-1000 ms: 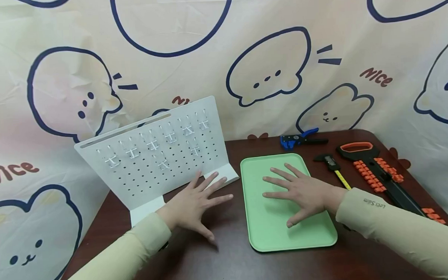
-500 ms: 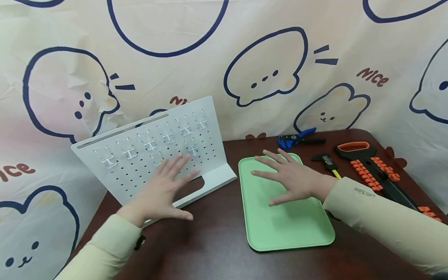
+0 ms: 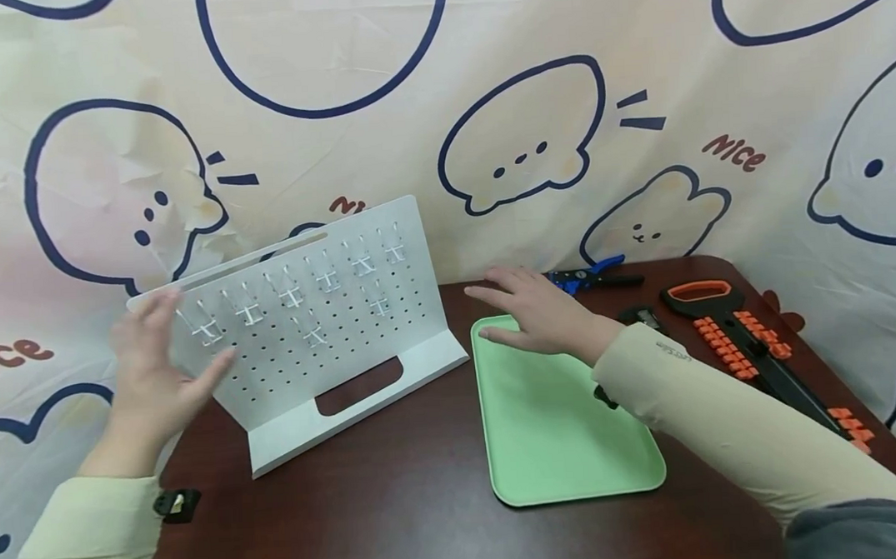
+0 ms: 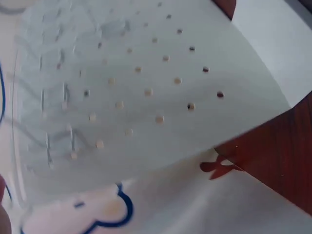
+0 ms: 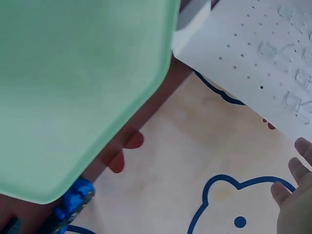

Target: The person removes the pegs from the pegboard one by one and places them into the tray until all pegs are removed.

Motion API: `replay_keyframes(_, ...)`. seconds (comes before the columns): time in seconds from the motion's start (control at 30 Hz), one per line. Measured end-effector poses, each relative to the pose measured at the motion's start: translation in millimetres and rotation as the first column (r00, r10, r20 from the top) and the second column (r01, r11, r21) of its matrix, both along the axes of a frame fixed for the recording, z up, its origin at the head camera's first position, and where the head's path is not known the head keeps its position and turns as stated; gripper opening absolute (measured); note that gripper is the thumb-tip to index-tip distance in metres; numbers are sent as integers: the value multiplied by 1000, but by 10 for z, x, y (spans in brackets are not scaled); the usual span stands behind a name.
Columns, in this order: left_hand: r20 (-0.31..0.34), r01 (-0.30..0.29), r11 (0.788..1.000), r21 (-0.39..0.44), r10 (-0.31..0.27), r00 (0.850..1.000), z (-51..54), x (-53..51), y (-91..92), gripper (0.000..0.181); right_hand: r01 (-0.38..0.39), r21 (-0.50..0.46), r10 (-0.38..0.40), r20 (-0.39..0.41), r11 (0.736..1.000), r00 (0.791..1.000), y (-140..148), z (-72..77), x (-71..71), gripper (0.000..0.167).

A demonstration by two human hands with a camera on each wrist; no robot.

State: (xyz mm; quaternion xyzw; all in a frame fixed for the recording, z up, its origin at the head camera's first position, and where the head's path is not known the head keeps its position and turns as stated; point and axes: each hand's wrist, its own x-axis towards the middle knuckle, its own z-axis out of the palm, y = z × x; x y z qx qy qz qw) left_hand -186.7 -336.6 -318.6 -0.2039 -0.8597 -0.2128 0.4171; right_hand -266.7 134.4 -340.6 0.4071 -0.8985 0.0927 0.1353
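Note:
A white pegboard stand [image 3: 360, 337] with several clear hooks [image 3: 290, 295] leans back on the table. My left hand [image 3: 147, 372] is at its left edge, fingers near the top corner and thumb spread in front of the panel; whether it touches is unclear. In the left wrist view the perforated panel [image 4: 146, 78] fills most of the picture, with only a bit of a finger at the left border. Over the far end of the light green tray [image 3: 567, 428] hovers my right hand [image 3: 543, 313], fingers extended and holding nothing.
Behind the tray lies a blue-and-black plier-like tool [image 3: 594, 275]. To its right are a dark caliper-like tool [image 3: 642, 316], partly hidden by the right sleeve, and a black rack with orange clips [image 3: 751, 341]. A patterned cloth [image 3: 337, 151] hangs behind the table.
My left hand has moved left from in front of the pegboard to its left edge. The right hand has shifted up and left toward the tray's far end. The pegboard stays put.

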Motion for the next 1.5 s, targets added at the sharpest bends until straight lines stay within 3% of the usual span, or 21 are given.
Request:
replay_keyframes(0.07,59,-100,985,142,92,994,20,29,-89,85,-7,-52,6,-14,999,1000,-80,36,-36,52)
replay_keyframes(0.13,165,-215,943,254,177,970,30,52,-148,74,-9,-113,8,-15,994,1000,-169,79,-65,45)
replay_keyframes(0.23,364,-376,856,354,244,899,17,70,-186,67,31,-218,-17,62,975,998,-309,138,-95,38)
replay_keyframes(0.33,471,-457,790,409,246,847,-23,49,-208,63,121,-352,-35,241,928,970,-464,197,-137,36)
replay_keyframes(0.4,502,-482,754,446,235,833,-55,22,-225,61,222,-439,-43,382,871,923,-567,239,-176,35)
replay_keyframes(0.43,515,-493,734,467,227,826,-73,8,-235,60,274,-483,-28,456,832,889,-620,265,-201,35)
replay_keyframes(0.53,549,-525,676,517,209,809,-117,-26,-262,56,439,-586,70,650,681,757,-768,362,-273,35)
replay_keyframes(0.6,564,-535,653,536,195,802,-139,-42,-275,53,529,-620,163,724,579,670,-850,431,-320,35)
replay_keyframes(0.63,574,-542,648,535,192,796,-149,-45,-282,52,565,-626,209,748,537,630,-887,463,-346,36)
replay_keyframes(0.7,581,-547,662,513,201,789,-176,-56,-292,50,619,-622,262,775,480,576,-949,505,-398,36)
replay_keyframes(0.83,582,-536,695,479,206,786,-251,-64,-294,47,672,-611,347,791,418,503,-1059,515,-478,36)
replay_keyframes(1.03,529,-499,685,531,191,827,-342,-82,-258,16,721,-594,445,787,357,428,-1254,449,-532,34)
replay_keyframes(1.2,486,-475,700,533,206,849,-420,-65,-255,19,796,-532,512,789,290,341,-1400,415,-528,33)
replay_keyframes(1.27,485,-473,696,540,201,851,-436,-49,-274,19,820,-512,540,779,257,317,-1446,410,-516,32)
replay_keyframes(1.33,496,-472,686,554,184,849,-432,-33,-298,17,838,-497,558,771,225,307,-1478,409,-510,31)
replay_keyframes(1.5,558,-496,654,572,133,819,-394,-20,-333,10,870,-463,580,761,170,291,-1489,407,-492,28)
